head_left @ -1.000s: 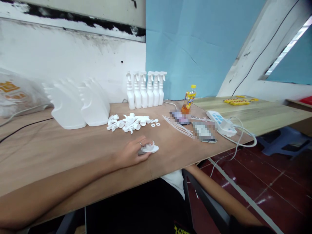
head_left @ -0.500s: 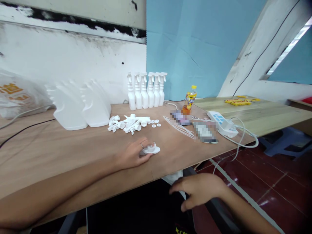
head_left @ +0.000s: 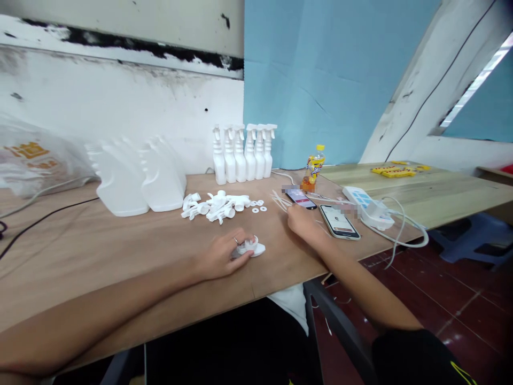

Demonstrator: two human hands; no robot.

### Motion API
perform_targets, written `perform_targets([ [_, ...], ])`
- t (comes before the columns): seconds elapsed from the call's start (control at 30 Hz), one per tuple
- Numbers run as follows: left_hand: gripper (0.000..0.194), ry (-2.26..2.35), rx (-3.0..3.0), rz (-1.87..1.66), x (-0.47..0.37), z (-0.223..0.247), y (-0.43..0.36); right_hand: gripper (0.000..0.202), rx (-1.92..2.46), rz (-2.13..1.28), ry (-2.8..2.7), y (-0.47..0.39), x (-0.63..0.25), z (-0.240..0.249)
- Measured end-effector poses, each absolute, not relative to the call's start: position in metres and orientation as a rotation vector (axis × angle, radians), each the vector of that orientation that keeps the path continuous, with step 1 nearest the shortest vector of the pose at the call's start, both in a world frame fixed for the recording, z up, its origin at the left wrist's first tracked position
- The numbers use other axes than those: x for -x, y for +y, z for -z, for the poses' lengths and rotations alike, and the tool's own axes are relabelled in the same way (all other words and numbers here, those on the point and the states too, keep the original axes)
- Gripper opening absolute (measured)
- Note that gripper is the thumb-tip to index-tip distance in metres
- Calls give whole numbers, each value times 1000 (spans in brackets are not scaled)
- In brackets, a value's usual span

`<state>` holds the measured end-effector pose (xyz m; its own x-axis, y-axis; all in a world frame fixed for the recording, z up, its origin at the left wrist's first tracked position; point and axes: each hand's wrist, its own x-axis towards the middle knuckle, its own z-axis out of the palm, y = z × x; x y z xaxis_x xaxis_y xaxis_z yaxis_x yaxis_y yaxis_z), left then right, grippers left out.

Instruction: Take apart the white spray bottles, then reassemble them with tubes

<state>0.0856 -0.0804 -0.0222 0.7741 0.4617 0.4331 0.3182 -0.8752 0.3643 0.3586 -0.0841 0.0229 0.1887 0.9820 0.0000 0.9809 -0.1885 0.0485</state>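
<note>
My left hand (head_left: 226, 252) rests on the wooden table, its fingers closed around a white sprayer head (head_left: 258, 249) with a round collar; the fingers cover part of it. My right hand (head_left: 302, 220) is at the thin white dip tubes (head_left: 279, 200), beside the dark phone. Its fingers are curled in, and what is between them is hidden. Beyond my left hand lies a pile of white trigger sprayer parts (head_left: 219, 205). Several small white washers (head_left: 255, 210) lie at the right end of that pile.
White spray bottles with triggers (head_left: 240, 163) stand at the wall. Headless white bottles (head_left: 124, 192) are grouped left. Two phones (head_left: 340, 221), a drink bottle (head_left: 315, 167) and a power strip (head_left: 363, 202) with cables sit right. A plastic bag (head_left: 38, 166) is far left.
My right hand has moved from over my lap, up and forward onto the table at the tubes. My left hand keeps its hold on the sprayer head. The view has shifted slightly.
</note>
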Motion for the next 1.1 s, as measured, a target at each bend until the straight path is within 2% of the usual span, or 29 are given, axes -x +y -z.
perform_targets([
  [0.57, 26, 639, -2675, -748, -86, 23, -80, 30, -2668, -83, 1982, -79, -379, -16],
  [0.67, 33, 673, -2629, -750, -87, 23, -80, 27, -2759, -185, 2169, -78, -380, -18],
  [0.73, 41, 687, -2598, -755, -87, 23, -80, 27, -2805, -173, 2502, -81, -372, -21],
  [0.77, 43, 685, -2594, -759, -88, 23, -80, 27, -2810, -75, 2715, -84, -366, -21],
  [0.83, 41, 658, -2609, -774, -88, 22, -80, 26, -2732, 339, 3112, -92, -349, -20],
  [0.93, 33, 623, -2632, -808, -89, 20, -80, 17, -2424, 940, 3374, -108, -326, -13],
  [1.1, 31, 577, -2642, -807, -89, 19, -80, 7, -2048, 1058, 3233, -118, -320, 1],
])
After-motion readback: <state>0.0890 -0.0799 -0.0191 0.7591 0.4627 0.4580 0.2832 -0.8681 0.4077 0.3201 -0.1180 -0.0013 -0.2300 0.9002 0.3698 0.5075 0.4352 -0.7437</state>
